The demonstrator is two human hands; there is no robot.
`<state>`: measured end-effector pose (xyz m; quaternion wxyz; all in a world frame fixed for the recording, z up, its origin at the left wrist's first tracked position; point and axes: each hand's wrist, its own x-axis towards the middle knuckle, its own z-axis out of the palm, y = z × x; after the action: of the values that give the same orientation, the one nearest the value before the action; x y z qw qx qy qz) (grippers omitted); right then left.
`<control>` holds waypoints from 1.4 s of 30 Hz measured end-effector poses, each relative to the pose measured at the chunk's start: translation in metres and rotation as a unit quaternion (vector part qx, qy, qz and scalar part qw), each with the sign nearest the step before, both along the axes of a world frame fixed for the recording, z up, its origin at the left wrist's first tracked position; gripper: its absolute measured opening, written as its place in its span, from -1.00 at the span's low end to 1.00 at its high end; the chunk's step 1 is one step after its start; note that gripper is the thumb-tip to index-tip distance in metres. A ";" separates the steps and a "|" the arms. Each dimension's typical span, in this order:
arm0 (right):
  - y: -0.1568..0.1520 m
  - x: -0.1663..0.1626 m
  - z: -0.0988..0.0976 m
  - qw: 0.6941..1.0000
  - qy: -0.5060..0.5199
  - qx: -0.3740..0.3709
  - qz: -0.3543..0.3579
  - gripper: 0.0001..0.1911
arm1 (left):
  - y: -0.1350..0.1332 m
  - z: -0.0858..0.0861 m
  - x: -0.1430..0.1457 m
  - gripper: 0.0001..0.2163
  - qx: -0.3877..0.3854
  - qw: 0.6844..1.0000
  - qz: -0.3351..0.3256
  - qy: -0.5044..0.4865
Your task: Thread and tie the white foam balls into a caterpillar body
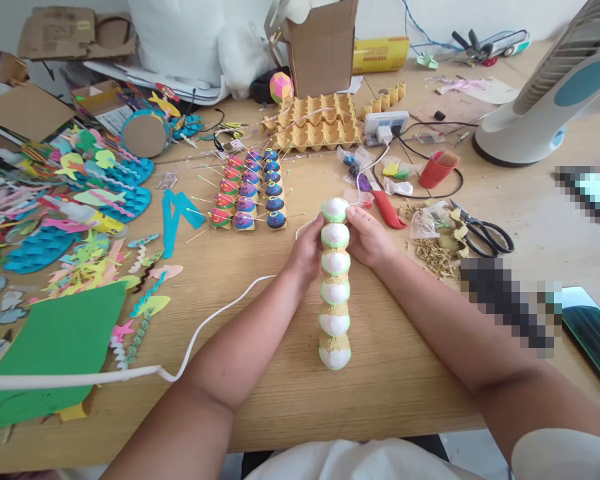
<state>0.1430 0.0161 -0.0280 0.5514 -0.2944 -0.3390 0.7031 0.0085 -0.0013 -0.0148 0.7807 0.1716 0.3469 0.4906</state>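
Observation:
An egg carton strip [335,291] lies lengthwise in front of me, a row of several cups with white tops, green edges and bare tan sides. My left hand [309,248] is closed on the left side of its far end, with the fingers partly hidden behind the strip. On the right side of that same end, my right hand [366,235] grips it, thumb near the farthest white cup. Beyond my hands stand painted egg carton strips [247,190] in red, purple and blue, with thin sticks poking out of them.
Left are paper cutouts [85,267], green foam sheet [55,340] and blue strips [180,217]. A white cable [220,307] passes under my left arm. Right are scissors [483,233], a red cup [437,170], a fan [545,100] and a phone [593,333]. Behind are egg trays [320,123].

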 end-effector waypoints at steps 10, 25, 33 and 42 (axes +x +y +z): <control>-0.001 0.000 0.008 0.998 0.014 -0.025 0.050 -0.51 | -0.005 0.005 0.002 -0.80 0.029 0.999 0.008 0.024; 0.000 0.001 0.008 0.998 0.016 -0.034 0.056 -0.52 | -0.001 -0.002 0.000 -0.79 0.021 0.999 -0.020 0.026; 0.002 0.001 0.007 0.997 0.014 -0.058 0.054 -0.51 | -0.003 0.002 0.001 -0.86 0.053 0.997 0.022 0.044; -0.001 -0.001 0.008 0.996 0.029 -0.068 0.049 -0.62 | -0.002 -0.003 0.001 -0.79 0.066 0.997 0.008 0.037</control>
<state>0.1416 0.0154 -0.0202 0.5045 -0.2942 -0.2881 0.7589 0.0095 -0.0032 -0.0181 0.7502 0.2381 0.3442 0.5120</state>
